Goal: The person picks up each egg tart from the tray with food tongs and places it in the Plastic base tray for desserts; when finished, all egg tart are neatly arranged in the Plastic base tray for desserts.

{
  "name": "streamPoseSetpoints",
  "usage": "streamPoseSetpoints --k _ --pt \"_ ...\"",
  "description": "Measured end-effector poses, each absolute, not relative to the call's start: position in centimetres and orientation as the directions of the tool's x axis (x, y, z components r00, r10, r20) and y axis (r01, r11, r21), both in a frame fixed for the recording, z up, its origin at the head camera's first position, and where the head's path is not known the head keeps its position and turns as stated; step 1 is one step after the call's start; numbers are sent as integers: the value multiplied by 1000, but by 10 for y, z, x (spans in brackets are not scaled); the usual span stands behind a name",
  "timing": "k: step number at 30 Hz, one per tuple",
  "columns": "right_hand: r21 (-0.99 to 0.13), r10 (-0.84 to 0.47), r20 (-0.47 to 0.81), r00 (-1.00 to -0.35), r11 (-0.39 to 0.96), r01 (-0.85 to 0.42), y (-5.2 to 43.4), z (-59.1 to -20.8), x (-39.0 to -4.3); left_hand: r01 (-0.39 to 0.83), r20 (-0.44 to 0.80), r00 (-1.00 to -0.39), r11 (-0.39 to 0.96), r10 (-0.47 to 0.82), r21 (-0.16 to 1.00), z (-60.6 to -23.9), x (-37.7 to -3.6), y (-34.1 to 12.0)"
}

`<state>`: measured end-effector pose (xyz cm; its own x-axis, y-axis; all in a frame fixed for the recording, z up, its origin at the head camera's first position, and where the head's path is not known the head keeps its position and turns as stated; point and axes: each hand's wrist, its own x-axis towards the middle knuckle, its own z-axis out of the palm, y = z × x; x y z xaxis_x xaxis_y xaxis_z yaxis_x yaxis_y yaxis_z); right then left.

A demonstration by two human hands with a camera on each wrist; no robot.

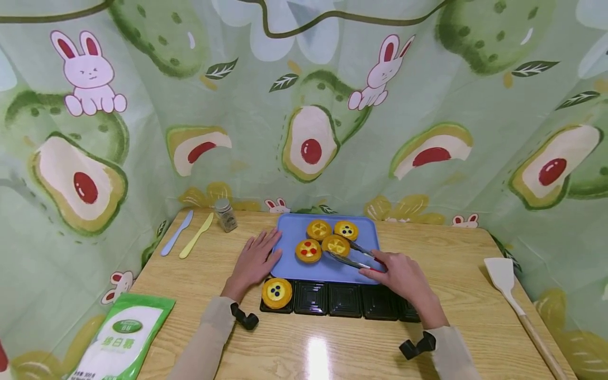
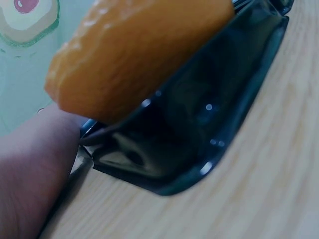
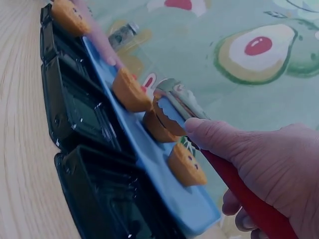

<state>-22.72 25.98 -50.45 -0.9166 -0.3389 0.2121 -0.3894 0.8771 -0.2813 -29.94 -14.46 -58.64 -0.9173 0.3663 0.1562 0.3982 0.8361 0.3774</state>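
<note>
Black plastic compartment tray (image 1: 344,300) sits nearest; right hand (image 1: 404,274) grips red-handled metal tongs (image 1: 353,258) around a yellow tart (image 1: 335,244), left hand (image 1: 254,261) flat on the blue tray (image 1: 294,232).

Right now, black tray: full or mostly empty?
Mostly empty. The black tray holds one tart in its leftmost compartment; the others in view are bare. Its right end is hidden behind the right hand.

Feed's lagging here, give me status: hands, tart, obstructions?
Right hand grips tongs closed around tart on blue tray. Left hand flat at tray edge. Neighbouring tarts close.
</note>
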Motion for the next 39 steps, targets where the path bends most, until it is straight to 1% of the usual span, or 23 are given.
streamPoseSetpoints --k 14,25,39 --pt "-326 -402 232 -886 826 -460 249 -484 -217 395 145 -918 841 368 370 -590 -300 -147" --pt "-356 -430 250 -868 793 -495 244 -477 -208 404 161 -915 830 370 385 -585 -299 -145" --pt "-409 -476 189 -859 757 -510 236 -483 -185 421 195 -907 819 373 390 -590 -301 -146"
